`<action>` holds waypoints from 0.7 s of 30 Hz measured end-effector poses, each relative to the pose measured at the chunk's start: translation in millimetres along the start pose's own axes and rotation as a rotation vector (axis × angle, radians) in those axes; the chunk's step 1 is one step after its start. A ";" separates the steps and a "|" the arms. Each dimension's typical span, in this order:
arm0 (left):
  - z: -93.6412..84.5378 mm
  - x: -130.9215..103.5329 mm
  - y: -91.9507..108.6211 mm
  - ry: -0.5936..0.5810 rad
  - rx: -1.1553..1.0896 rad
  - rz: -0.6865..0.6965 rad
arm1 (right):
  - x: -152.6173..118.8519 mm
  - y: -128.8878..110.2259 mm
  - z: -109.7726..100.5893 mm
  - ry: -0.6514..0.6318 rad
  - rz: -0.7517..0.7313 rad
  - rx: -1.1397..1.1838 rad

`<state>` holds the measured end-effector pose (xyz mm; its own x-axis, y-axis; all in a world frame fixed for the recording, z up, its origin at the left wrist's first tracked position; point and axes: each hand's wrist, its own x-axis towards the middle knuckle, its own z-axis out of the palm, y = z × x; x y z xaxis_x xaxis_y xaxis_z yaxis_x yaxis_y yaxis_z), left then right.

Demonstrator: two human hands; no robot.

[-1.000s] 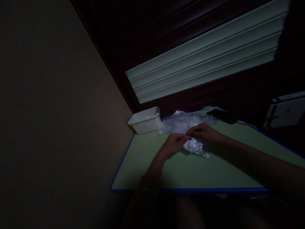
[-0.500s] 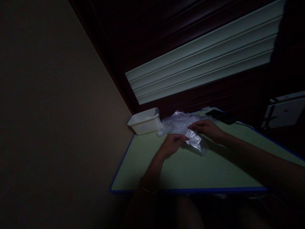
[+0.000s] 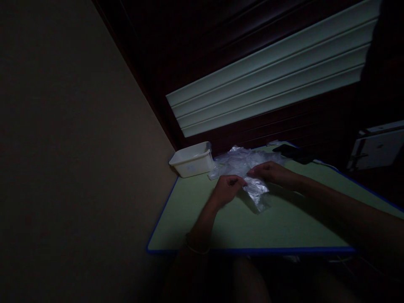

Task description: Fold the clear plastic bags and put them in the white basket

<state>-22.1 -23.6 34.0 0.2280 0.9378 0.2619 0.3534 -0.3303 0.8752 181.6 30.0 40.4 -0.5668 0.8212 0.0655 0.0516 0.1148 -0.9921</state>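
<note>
Green counter (image 3: pixel 195 223): we see the plastic bag (image 3: pixel 257 193) swung nearer, left hand (image 3: pixel 226 190) and right hand (image 3: pixel 275 174) fingers pinching it, still mid-handling.

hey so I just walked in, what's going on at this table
A person has a shiny piece of clear plastic pinched over the green table, the left hand at one edge and the right hand at another. Just beyond lies a pile of similar plastic, with a white bin at its left. It's too dim to tell whether the piece contains anything.
</note>
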 end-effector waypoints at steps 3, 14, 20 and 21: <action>0.5 -0.5 1.8 -0.015 -0.010 0.013 | -1.8 -2.1 1.8 -0.040 -0.008 -0.126; 11.3 7.2 -8.3 0.022 -0.344 -0.150 | 8.3 10.9 2.7 0.221 -0.089 -0.046; 14.4 8.6 -15.4 0.098 -0.360 -0.150 | 3.9 6.3 7.2 0.222 -0.207 0.031; 13.9 8.9 -16.0 0.106 -0.389 -0.158 | 2.9 6.2 6.7 0.199 -0.240 0.058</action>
<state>-13.1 -11.4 16.7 0.0968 0.9861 0.1350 0.0036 -0.1360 0.9907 174.8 29.4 33.8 -0.3844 0.8687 0.3125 -0.1142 0.2912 -0.9498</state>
